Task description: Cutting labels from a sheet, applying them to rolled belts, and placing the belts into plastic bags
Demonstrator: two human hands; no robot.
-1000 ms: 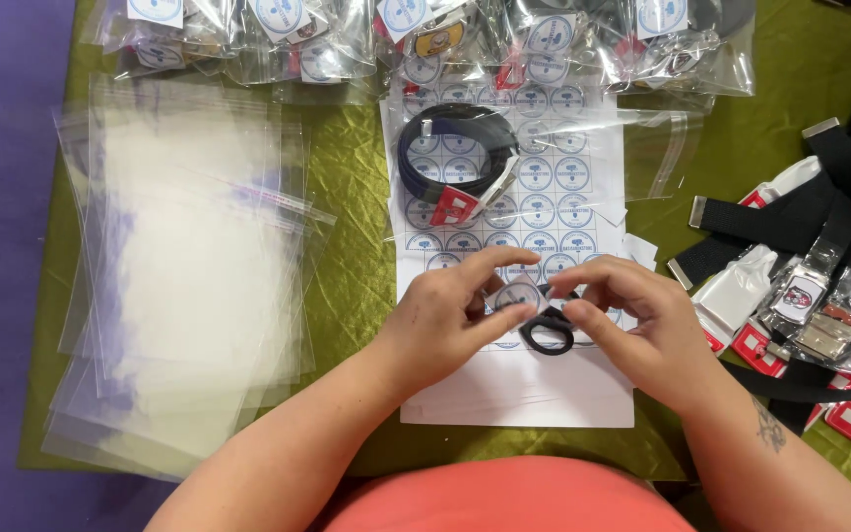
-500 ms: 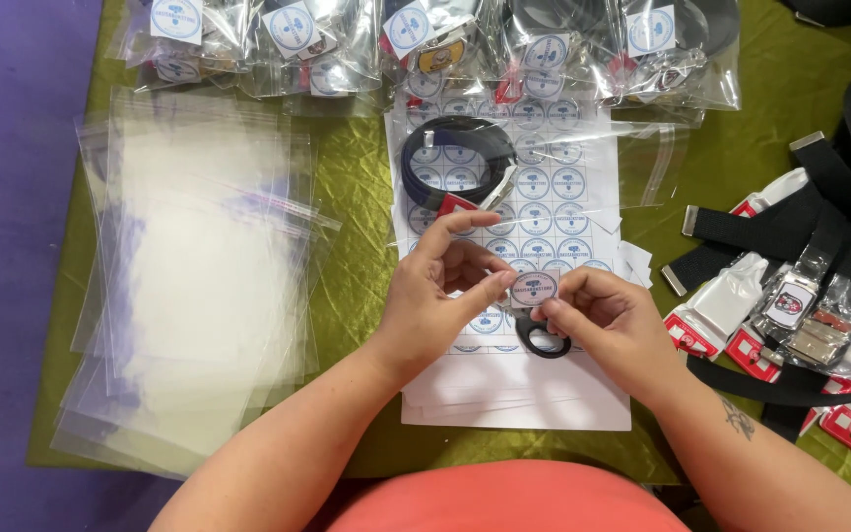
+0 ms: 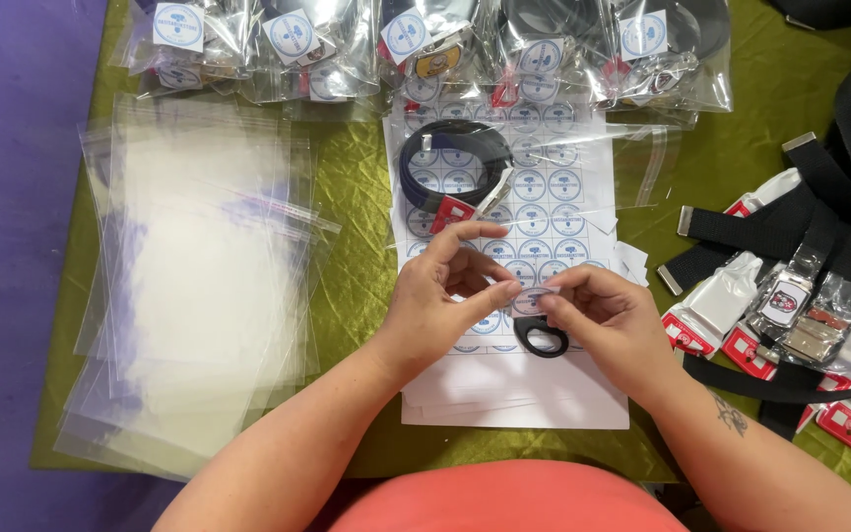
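Note:
A white sheet of round blue-and-white stickers (image 3: pixel 544 187) lies on the green cloth. My left hand (image 3: pixel 440 300) and my right hand (image 3: pixel 611 323) meet above its lower part, and their fingertips pinch one round sticker (image 3: pixel 534 299) between them. A small black loop (image 3: pixel 542 340) sits just under my right fingers; I cannot tell whether it is held. A coiled black belt with a red tag (image 3: pixel 453 175) lies in a clear bag on the upper part of the sheet.
A stack of empty clear bags (image 3: pixel 199 286) lies at the left. Bagged belts with round stickers (image 3: pixel 416 44) line the far edge. Loose black belts and buckles with red-and-white tags (image 3: pixel 800 286) are piled at the right. Purple floor (image 3: pixel 2 246) shows beyond the table's left edge.
Both hands have shifted slightly up the sheet and drawn their fingertips together on the sticker. The camera view has moved a little.

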